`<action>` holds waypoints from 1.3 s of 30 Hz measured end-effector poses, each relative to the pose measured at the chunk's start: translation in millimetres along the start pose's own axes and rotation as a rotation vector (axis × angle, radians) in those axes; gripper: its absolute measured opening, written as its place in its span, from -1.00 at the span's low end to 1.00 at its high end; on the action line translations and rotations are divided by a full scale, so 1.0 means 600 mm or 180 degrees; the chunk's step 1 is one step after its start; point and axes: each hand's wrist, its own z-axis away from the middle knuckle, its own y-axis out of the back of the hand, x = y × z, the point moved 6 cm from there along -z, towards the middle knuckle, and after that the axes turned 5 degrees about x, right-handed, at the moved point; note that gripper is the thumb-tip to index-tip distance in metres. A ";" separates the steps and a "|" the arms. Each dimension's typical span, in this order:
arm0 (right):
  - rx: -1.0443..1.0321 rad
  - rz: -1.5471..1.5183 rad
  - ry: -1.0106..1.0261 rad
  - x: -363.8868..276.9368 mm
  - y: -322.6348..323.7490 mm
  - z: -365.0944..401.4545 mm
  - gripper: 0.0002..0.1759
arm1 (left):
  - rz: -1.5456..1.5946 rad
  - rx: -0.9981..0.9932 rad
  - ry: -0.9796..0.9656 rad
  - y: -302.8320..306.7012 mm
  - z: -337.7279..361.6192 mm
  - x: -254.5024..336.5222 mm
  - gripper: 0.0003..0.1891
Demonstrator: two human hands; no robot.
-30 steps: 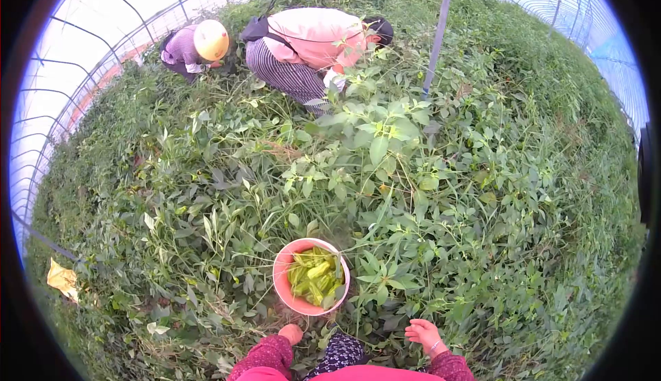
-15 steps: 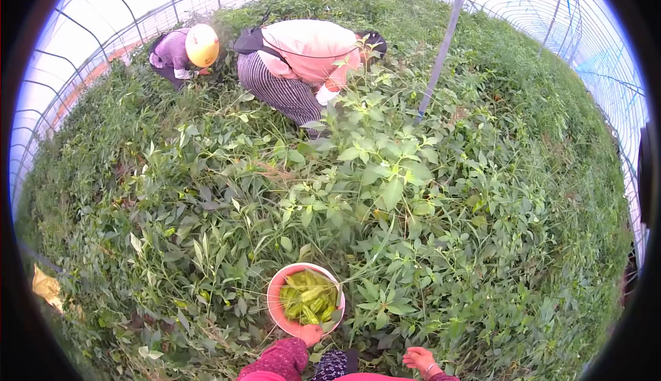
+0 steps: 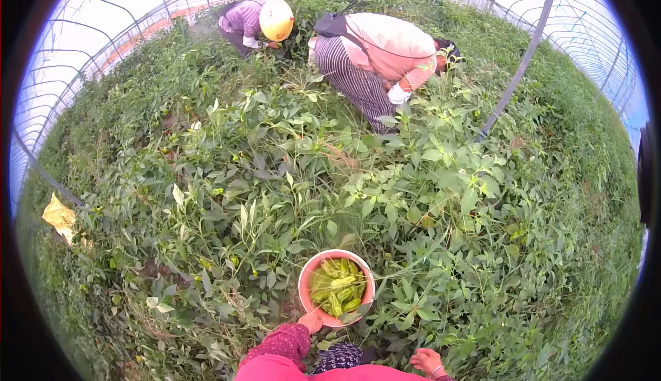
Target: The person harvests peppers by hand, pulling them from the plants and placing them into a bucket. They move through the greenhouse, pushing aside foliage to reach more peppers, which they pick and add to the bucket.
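Securing the bucket (image 3: 303, 288) seems the step: left grip (image 3: 311, 322) touching its near-left rim — whether closed, I cannot tell — right grip (image 3: 427, 362) empty, loosely spread. Lifting would need firmness.

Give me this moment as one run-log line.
left hand: at bucket rim, grip unclear | right hand: apart from bucket, nothing visibly held | bucket: green peppers inside | co-workers: two, bent over plants

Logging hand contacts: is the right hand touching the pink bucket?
Apart. The head view shows green leaves in the gap between the right hand and the pink bucket.
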 end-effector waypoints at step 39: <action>-0.2332 -0.0931 0.4873 -0.496 -0.001 0.503 -0.35 | 0.1074 -0.0459 -0.0402 -0.093 -0.118 0.232 -0.70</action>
